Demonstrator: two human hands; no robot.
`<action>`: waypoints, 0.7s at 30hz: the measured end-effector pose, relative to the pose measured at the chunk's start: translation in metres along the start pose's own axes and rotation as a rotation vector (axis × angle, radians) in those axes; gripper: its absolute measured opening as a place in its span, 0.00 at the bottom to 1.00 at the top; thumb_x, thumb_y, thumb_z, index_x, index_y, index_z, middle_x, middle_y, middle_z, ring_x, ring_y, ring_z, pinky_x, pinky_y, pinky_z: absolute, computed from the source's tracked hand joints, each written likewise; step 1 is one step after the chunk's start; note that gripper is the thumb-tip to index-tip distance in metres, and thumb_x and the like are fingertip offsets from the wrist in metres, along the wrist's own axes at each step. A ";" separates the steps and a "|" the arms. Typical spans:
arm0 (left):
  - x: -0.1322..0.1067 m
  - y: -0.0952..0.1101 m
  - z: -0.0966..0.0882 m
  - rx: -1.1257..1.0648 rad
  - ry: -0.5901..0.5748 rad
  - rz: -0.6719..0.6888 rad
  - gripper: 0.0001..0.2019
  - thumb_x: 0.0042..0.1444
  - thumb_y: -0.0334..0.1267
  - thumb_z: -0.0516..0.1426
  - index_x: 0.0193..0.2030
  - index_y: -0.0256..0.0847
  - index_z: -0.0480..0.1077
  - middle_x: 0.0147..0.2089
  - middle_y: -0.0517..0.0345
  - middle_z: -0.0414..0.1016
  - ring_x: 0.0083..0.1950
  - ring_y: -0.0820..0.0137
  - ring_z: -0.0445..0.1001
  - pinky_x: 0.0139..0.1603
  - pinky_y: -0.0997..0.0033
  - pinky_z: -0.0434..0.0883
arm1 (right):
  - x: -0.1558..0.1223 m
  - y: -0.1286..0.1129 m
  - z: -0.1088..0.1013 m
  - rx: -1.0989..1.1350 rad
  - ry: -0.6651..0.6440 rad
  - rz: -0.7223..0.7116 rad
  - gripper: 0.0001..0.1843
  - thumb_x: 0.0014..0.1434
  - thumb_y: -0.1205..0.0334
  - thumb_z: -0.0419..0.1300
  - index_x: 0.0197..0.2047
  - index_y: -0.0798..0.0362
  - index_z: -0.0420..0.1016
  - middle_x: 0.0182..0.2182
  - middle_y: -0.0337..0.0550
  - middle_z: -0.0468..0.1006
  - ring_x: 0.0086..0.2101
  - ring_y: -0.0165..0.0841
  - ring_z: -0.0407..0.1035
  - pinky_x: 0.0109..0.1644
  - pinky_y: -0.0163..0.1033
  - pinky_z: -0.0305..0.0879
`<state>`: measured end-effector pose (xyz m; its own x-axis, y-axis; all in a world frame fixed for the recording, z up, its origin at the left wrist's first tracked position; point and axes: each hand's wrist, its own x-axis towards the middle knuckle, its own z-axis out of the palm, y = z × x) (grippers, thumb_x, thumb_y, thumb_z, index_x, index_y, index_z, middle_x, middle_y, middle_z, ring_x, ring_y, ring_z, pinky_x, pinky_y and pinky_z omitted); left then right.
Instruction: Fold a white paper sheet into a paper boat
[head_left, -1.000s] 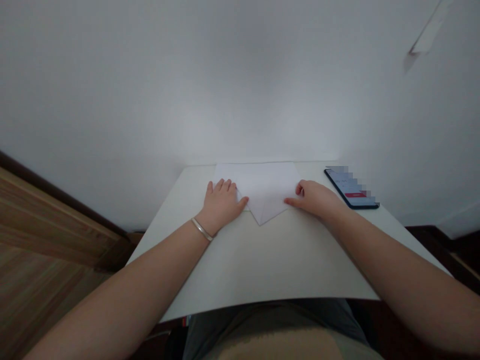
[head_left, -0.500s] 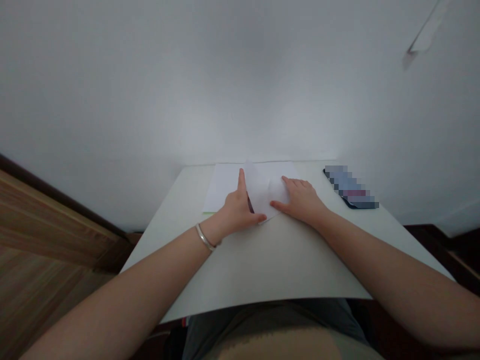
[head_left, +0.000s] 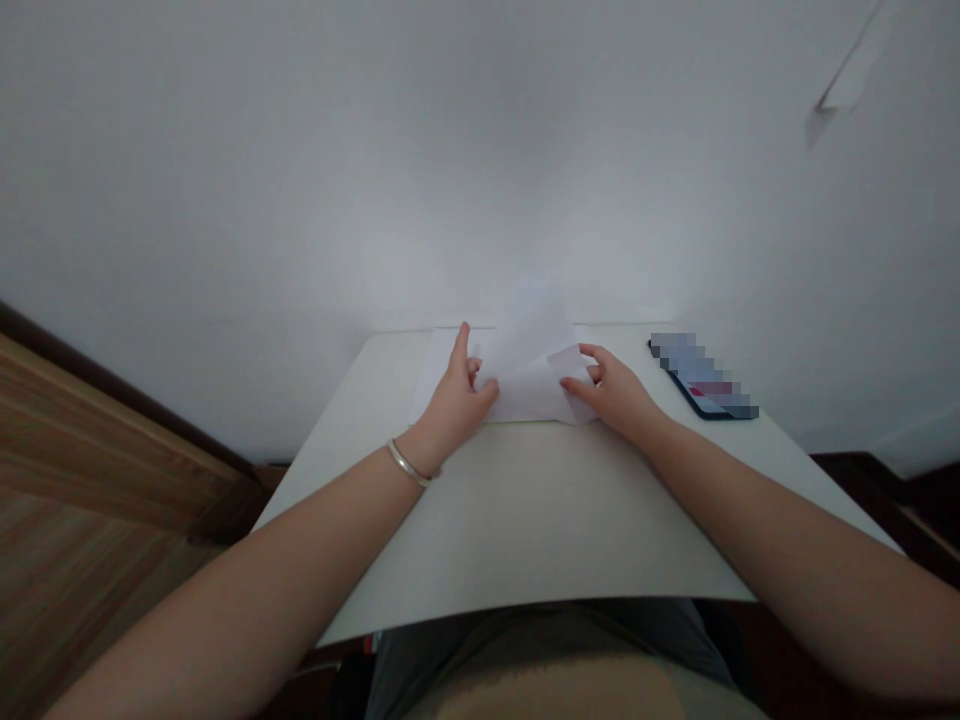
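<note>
A white sheet of paper [head_left: 529, 335], partly folded, is held up between my two hands above the table. My left hand [head_left: 456, 392] pinches its left edge with the thumb in front, while the index finger points upward. At the right, my right hand [head_left: 611, 385] grips a folded-over corner between thumb and fingers. Underneath lies more white paper [head_left: 433, 368], flat on the table, its left part showing beside my left hand. A silver bracelet circles my left wrist.
The white table [head_left: 540, 520] stands against a pale wall [head_left: 480, 150]. A phone [head_left: 701, 380], its screen blurred out, lies to the right of my right hand. Wooden furniture [head_left: 112, 470] is at the left.
The paper has been lifted off the table and its upper part now stands up. My left hand has shifted up and left; my right hand has gone from lying flat to gripping the corner.
</note>
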<state>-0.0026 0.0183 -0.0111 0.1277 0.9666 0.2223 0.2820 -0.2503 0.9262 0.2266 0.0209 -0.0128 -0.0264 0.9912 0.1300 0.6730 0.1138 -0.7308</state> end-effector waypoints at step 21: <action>0.000 0.006 0.000 -0.359 -0.006 -0.177 0.33 0.49 0.40 0.63 0.62 0.40 0.58 0.25 0.67 0.67 0.26 0.76 0.68 0.27 0.78 0.66 | -0.003 -0.003 0.001 0.622 -0.016 0.116 0.20 0.50 0.51 0.59 0.43 0.50 0.61 0.15 0.27 0.62 0.16 0.25 0.57 0.19 0.30 0.52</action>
<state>-0.0006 0.0168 -0.0055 0.1130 0.9924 0.0490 -0.0500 -0.0435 0.9978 0.2238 0.0172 -0.0113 0.0062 0.9998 0.0201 0.1167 0.0193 -0.9930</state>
